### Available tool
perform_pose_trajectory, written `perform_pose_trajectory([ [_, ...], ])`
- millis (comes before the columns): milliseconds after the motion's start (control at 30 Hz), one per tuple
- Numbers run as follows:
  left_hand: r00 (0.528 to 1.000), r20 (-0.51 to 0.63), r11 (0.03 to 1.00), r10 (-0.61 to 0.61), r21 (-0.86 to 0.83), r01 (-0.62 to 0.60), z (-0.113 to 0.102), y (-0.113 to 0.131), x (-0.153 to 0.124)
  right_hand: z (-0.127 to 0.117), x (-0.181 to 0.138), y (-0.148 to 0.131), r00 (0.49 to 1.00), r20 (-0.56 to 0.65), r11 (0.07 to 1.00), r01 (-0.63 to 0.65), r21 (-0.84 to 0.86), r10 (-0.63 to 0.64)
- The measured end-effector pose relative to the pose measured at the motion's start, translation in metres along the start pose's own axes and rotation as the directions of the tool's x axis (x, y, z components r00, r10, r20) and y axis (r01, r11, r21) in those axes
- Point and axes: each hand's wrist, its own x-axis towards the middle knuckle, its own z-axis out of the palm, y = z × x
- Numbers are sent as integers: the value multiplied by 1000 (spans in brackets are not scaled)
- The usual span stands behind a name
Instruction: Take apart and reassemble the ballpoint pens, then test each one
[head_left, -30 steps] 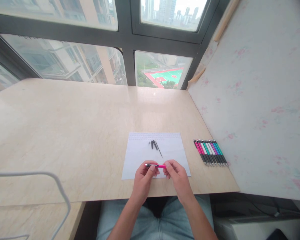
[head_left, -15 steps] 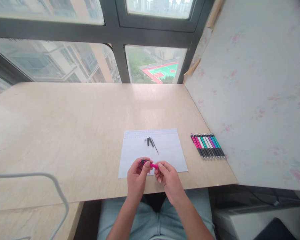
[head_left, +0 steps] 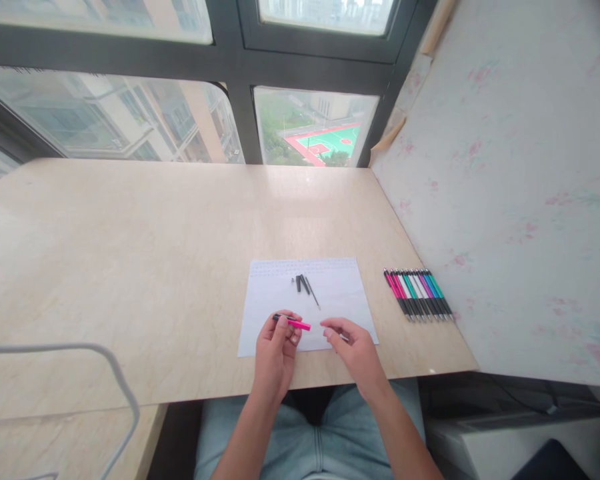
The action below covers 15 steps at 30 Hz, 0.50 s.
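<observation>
My left hand (head_left: pixel 276 350) pinches a pink pen barrel (head_left: pixel 293 322) with a black end, holding it level just above a white sheet of paper (head_left: pixel 307 303). My right hand (head_left: pixel 353 347) hovers a little to the right of the barrel, fingers loosely curled and apart, with nothing visible in them. On the paper, farther from me, lie a few small black pen parts (head_left: pixel 303 283) and a thin refill (head_left: pixel 313 293).
A row of several pens (head_left: pixel 419 293) in pink, green, white, purple and teal lies at the right of the beige table (head_left: pixel 130 267), beside a pale flowered wall (head_left: pixel 505 200). Windows run behind the table. A white wire frame (head_left: pixel 105 373) stands at the lower left.
My right hand has come off the pink barrel and drawn to the right. The left hand alone holds the barrel now.
</observation>
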Motion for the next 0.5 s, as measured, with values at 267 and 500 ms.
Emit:
perform_pose_trajectory([
  [267,992,104,998,-67,-14,69,-7,0,0,-5,49,-4,943,-122,843,212,-495,-309],
  [500,987,137,996,-80,-18,83,-8,-2,-1,13,85,-9,933,-65,737,236,-633,-354],
])
